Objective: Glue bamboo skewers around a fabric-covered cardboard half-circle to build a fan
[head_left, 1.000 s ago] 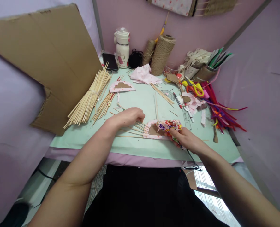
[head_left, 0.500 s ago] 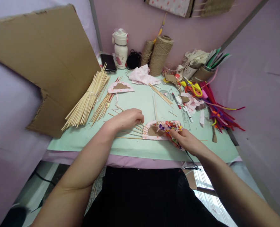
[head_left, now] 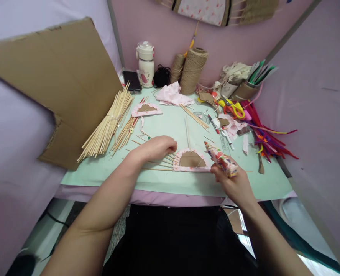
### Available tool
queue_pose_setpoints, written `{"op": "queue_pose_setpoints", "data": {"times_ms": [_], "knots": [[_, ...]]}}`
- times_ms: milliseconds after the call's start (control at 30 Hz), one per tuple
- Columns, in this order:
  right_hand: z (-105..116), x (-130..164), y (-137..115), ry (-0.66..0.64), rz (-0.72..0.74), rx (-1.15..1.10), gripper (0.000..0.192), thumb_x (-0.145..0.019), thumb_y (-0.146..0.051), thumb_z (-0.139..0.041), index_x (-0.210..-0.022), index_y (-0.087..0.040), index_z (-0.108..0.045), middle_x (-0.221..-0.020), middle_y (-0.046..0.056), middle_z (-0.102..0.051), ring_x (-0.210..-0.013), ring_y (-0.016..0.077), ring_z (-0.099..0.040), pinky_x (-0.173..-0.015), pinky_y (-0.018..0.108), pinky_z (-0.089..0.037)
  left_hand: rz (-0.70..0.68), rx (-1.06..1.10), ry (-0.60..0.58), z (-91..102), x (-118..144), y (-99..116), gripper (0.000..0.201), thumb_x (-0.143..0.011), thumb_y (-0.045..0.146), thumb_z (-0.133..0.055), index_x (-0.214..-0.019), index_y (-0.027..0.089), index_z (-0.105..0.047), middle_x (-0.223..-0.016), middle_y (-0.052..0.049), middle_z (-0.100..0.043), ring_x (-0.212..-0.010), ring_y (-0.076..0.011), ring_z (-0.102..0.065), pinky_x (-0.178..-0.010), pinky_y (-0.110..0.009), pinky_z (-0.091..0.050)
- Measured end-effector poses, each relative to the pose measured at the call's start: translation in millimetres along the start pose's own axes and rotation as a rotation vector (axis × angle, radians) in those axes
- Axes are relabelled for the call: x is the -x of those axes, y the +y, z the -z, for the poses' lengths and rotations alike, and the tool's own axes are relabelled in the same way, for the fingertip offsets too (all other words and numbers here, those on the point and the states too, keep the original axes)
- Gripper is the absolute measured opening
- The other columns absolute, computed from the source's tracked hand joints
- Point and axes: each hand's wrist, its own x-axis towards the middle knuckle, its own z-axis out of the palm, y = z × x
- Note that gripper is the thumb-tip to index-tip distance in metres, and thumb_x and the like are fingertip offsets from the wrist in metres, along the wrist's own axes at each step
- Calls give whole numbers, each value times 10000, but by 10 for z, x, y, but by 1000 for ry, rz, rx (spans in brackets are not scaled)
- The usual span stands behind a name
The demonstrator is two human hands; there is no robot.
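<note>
Step in hand, as judged: assembling a fan, with thin bamboo sticks (head_left: 158,163) radiating from a half-round cardboard piece (head_left: 190,160) edged in pink fabric, lying flat on the counter (head_left: 170,122) just before the person. Left hand (head_left: 155,147) pressed fingers-down on the sticks, grip flattened, pinching nothing. Right hand (head_left: 235,183) lifted, grip closed around a floral-wrapped tool (head_left: 222,160) (probably a glue gun). Next move likely calls for steadying the sticks. Counted: two half-round pieces (head_left: 145,109), two twine spools (head_left: 191,71), one stick bundle (head_left: 108,124).
</note>
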Motion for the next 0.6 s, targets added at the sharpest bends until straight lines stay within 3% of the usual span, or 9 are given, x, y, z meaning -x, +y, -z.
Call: {"op": "queue_pose_setpoints", "data": {"times_ms": [67, 167, 367, 600], "knots": [[-73, 20, 57, 119, 93, 68, 277, -835, -454, -616, -947, -200, -612, -806, 25, -672, -660, 170, -608, -616, 273, -473, 5, 4, -4, -2, -2, -11, 218, -810, 113, -463, -856, 182, -664, -865, -29, -663, -807, -168, -559, -728, -260, -407], [-177, 29, 155, 178, 187, 172, 286, -850, -414, -609, -1049, -210, -608, -894, 44, -701, -712, 185, -637, -634, 273, -477, -10, 7, -15, 2, -4, -18, 230, -803, 96, -462, -853, 180, -670, -861, -29, -660, -814, -167, -560, -736, -258, -412], [-326, 13, 259, 186, 249, 273, 304, -810, -335, -612, -1089, -213, -615, -930, 59, -728, -735, 211, -661, -649, 296, -489, -36, 14, -17, -11, -19, -20, 232, -802, 72, -483, -832, 176, -688, -843, -30, -656, -815, -158, -574, -741, -243, -425], [-412, 8, 194, 123, 201, 315, 329, -795, -319, -581, -1105, -225, -639, -948, 60, -746, -754, 222, -674, -646, 302, -487, -107, 32, -13, -22, -30, -34, 243, -806, 45, -490, -818, 163, -702, -822, -31, -638, -800, -143, -573, -738, -232, -433]]}}
